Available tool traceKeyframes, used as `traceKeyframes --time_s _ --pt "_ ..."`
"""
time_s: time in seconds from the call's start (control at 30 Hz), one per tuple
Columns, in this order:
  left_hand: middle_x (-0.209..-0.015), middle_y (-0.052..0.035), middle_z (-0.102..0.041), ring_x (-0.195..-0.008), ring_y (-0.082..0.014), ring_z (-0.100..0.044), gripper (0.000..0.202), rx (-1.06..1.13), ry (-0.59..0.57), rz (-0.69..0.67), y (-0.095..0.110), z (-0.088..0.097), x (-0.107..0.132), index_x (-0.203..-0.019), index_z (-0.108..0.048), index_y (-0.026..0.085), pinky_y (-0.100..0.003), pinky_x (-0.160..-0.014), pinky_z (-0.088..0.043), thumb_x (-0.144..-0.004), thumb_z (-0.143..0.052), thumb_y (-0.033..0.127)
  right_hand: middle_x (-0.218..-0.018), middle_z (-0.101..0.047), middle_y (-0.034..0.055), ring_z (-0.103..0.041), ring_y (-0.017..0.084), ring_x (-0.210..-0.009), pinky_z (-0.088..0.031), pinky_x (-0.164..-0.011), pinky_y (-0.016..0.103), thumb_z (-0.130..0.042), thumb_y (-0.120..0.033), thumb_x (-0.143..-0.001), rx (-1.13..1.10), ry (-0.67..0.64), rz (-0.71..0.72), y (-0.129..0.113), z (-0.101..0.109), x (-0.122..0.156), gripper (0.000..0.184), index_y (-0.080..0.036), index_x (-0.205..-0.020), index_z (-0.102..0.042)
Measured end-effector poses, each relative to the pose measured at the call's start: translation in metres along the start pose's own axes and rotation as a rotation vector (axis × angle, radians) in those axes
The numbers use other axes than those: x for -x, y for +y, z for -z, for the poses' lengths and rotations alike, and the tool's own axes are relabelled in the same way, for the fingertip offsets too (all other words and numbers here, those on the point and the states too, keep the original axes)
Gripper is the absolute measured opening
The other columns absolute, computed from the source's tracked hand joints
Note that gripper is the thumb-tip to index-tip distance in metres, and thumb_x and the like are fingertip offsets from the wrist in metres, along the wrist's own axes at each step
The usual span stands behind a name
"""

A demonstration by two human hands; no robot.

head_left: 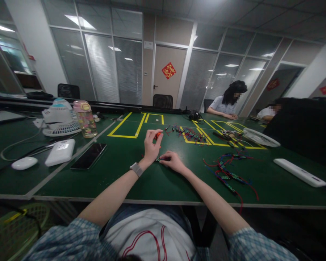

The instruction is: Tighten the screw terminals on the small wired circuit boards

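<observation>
Upright in the closed fingers of my left hand (152, 145) is a small orange-handled tool (159, 135) that looks like a screwdriver. Its thin shaft points down at a small green circuit board (157, 160), though I cannot tell whether the tip touches it. My right hand (174, 161) rests on the table and pinches that board at its right end, with the fingertips partly hiding it. To the right lies a loose group of wired circuit boards (225, 177) with red and blue leads. Farther back is a larger cluster of similar boards (191, 135).
On the left of the green table (119, 177) are a phone (89, 156), a power bank (60, 152), a white mouse (24, 163), a bottle (85, 119) and a fan (60, 117). A white power strip (299, 172) lies at right. Another person (228, 101) sits across.
</observation>
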State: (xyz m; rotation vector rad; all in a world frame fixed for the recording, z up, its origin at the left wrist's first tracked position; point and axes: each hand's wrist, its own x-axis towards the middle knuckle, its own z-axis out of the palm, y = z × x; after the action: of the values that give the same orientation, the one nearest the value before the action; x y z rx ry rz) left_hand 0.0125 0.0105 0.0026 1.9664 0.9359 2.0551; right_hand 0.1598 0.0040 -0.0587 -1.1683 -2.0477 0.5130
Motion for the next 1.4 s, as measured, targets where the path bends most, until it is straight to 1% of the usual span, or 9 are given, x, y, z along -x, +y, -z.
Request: traceKeyframes --time_s 0.13,0.33,0.4,0.57,0.83,1.0,1.2,1.33,1.4 --pt "-0.093 -0.0038 -0.061 -0.083 -0.0143 -0.058 0.021 0.044 -0.036 0.007 -0.0006 -0.0008 -0.0002 -0.103 -0.064 0.023 -0.027 -0.074 -0.047 -0.095 -0.045 0.028 -0.078 -0.063 0.0032 -0.057 0.013 -0.070 -0.046 -0.069 0.025 -0.073 -0.019 -0.073 -0.004 -0.001 -0.006 0.0002 -0.0003 0.0004 0.016 -0.017 -0.089 -0.076" --pt "-0.096 -0.0048 -0.066 -0.077 -0.0133 -0.062 0.031 0.142 -0.064 0.120 -0.0042 -0.0013 0.0014 -0.119 -0.056 0.022 -0.027 -0.072 -0.049 -0.099 -0.034 0.029 -0.080 -0.063 0.0034 -0.057 0.013 -0.071 -0.046 -0.069 0.025 -0.073 -0.020 -0.074 -0.016 -0.004 -0.005 0.0019 -0.0001 0.0007 0.016 -0.017 -0.090 -0.076" --pt "-0.098 -0.0050 -0.065 -0.082 -0.0138 -0.061 0.030 0.135 -0.064 0.108 -0.0032 -0.0004 0.0010 -0.117 -0.058 0.023 -0.027 -0.074 -0.049 -0.098 -0.035 0.030 -0.080 -0.063 0.0035 -0.058 0.013 -0.071 -0.046 -0.069 0.026 -0.073 -0.020 -0.074 -0.017 -0.005 -0.005 0.0025 -0.0004 0.0004 0.017 -0.017 -0.090 -0.076" --pt "-0.097 -0.0053 -0.057 -0.088 -0.0153 -0.056 0.019 0.039 -0.025 0.038 0.0012 0.0003 -0.0010 -0.102 -0.066 0.022 -0.026 -0.074 -0.047 -0.091 -0.053 0.032 -0.080 -0.064 0.0034 -0.057 0.013 -0.071 -0.045 -0.069 0.025 -0.072 -0.019 -0.073 0.003 -0.008 -0.016 0.0015 -0.0004 0.0000 0.016 -0.018 -0.089 -0.076" --pt "-0.096 -0.0054 -0.065 -0.083 -0.0146 -0.062 0.030 0.122 -0.059 0.127 -0.0051 -0.0010 0.0004 -0.115 -0.059 0.020 -0.028 -0.078 -0.048 -0.098 -0.036 0.029 -0.080 -0.064 0.0036 -0.058 0.014 -0.073 -0.045 -0.069 0.025 -0.072 -0.020 -0.074 0.012 -0.011 0.007 0.0012 0.0002 0.0001 0.016 -0.018 -0.090 -0.076" --pt "-0.105 -0.0056 -0.064 -0.097 -0.0165 -0.059 0.028 0.066 -0.048 0.038 -0.0019 0.0014 -0.0008 -0.110 -0.063 0.021 -0.030 -0.087 -0.046 -0.096 -0.039 0.026 -0.080 -0.064 0.0033 -0.058 0.013 -0.072 -0.045 -0.069 0.026 -0.072 -0.020 -0.074 0.014 -0.007 -0.001 0.0004 0.0005 0.0006 0.016 -0.018 -0.089 -0.076" --pt "-0.098 -0.0051 -0.060 -0.087 -0.0146 -0.058 0.021 0.060 -0.051 0.040 0.0014 0.0006 -0.0015 -0.106 -0.064 0.021 -0.025 -0.074 -0.048 -0.093 -0.050 0.025 -0.079 -0.063 0.0035 -0.058 0.013 -0.071 -0.045 -0.069 0.025 -0.073 -0.019 -0.074 0.000 -0.009 -0.008 -0.0006 0.0008 0.0007 0.016 -0.016 -0.089 -0.076" --pt "-0.093 -0.0038 -0.056 -0.086 -0.0148 -0.056 0.016 0.010 -0.009 0.019 0.0001 -0.0005 -0.0011 -0.102 -0.066 0.022 -0.025 -0.074 -0.048 -0.088 -0.058 0.027 -0.079 -0.064 0.0036 -0.058 0.013 -0.071 -0.046 -0.069 0.025 -0.073 -0.018 -0.073 -0.009 -0.004 -0.008 -0.0003 0.0006 0.0004 0.016 -0.016 -0.089 -0.076" --pt "-0.096 -0.0044 -0.056 -0.090 -0.0155 -0.057 0.019 0.015 -0.020 0.028 -0.0004 -0.0004 -0.0009 -0.104 -0.066 0.022 -0.026 -0.076 -0.048 -0.089 -0.057 0.028 -0.080 -0.064 0.0037 -0.058 0.013 -0.071 -0.046 -0.069 0.025 -0.073 -0.019 -0.073 -0.017 -0.004 -0.010 0.0001 0.0004 0.0003 0.016 -0.016 -0.089 -0.076"
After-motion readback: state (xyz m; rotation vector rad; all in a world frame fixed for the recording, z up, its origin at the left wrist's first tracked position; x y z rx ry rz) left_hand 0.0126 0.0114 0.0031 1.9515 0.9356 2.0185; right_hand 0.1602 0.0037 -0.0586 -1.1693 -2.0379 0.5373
